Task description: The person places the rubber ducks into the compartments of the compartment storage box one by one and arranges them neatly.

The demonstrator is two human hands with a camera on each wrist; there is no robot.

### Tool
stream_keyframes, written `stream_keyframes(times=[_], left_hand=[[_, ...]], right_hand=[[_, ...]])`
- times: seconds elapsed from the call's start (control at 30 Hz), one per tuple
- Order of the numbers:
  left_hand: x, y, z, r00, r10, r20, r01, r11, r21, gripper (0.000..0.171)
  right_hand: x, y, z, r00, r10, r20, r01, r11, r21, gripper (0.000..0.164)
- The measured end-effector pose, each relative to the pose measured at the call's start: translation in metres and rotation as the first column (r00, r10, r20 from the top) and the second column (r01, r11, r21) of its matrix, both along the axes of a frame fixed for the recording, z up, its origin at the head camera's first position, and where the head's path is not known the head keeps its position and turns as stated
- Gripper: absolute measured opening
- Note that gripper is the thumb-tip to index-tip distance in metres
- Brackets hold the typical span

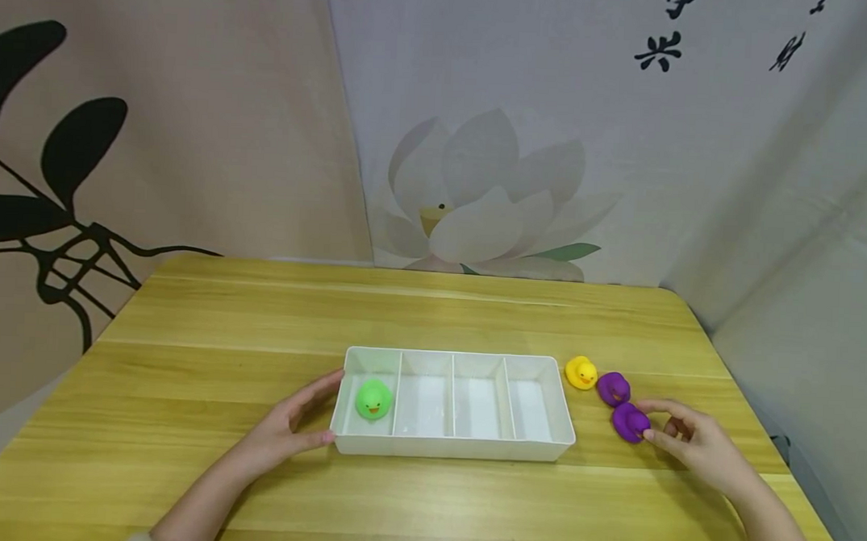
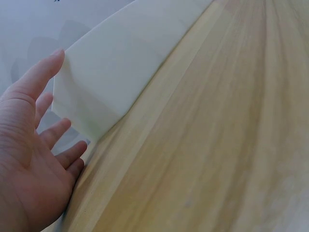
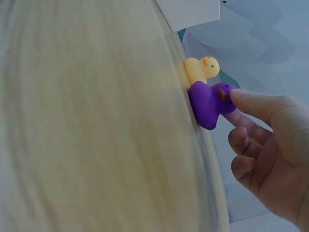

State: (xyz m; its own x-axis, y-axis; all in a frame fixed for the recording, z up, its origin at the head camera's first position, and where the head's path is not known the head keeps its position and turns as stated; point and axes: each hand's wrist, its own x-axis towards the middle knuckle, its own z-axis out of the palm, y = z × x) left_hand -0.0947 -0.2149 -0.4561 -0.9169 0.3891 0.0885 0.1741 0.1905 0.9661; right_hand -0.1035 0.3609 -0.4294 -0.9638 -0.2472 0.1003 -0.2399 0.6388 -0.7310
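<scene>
A white four-part tray [image 1: 469,449] stands on the table. Its leftmost compartment holds a green rubber duck [image 1: 374,399]; the other compartments hold nothing. At the tray's left end is my left hand [image 1: 292,422], thumb by the front corner and extended fingers along the end wall. My right hand [image 1: 702,448] pinches the head of the nearer purple rubber duck [image 1: 629,423] between thumb and index finger, the other fingers curled in. That duck appears to rest on the table. Behind it are a second purple rubber duck [image 1: 613,388] and a yellow rubber duck [image 1: 581,373].
The wooden table [image 1: 438,505] reaches back to a fabric backdrop [image 1: 514,80] printed with a flower and dark characters. Another hanging cloth [image 1: 826,263] runs along the right side. The yellow duck sits close to the tray's right end.
</scene>
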Motion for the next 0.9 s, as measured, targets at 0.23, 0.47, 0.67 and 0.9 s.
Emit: stream_keyframes(times=[0.23,0.47,0.67,0.9], left_hand=[[-0.0010,-0.0011,-0.0011,1.000,-0.005,-0.003,0.005,1.000,0.001,0.077],[-0.0019,-0.0004,-0.0009,1.000,-0.001,0.010,0.001,1.000,-0.010,0.077],[-0.0017,0.0006,0.0001,1.000,0.001,0.007,-0.001,1.000,-0.006,0.076],[-0.0002,0.0015,0.0018,1.000,-0.005,-0.007,0.005,1.000,-0.009,0.075]], right_hand=[[-0.0024,0.0031,-0.0054,1.000,0.020,0.001,-0.020,1.000,-0.006,0.032],[-0.0007,0.0008,-0.0036,1.000,0.004,0.001,-0.005,1.000,0.017,0.030],[0.0020,-0.0005,-0.0018,1.000,-0.002,0.001,0.002,1.000,0.019,0.029],[0.0069,-0.0024,0.0037,1.000,-0.021,-0.009,0.022,1.000,0.017,0.028]])
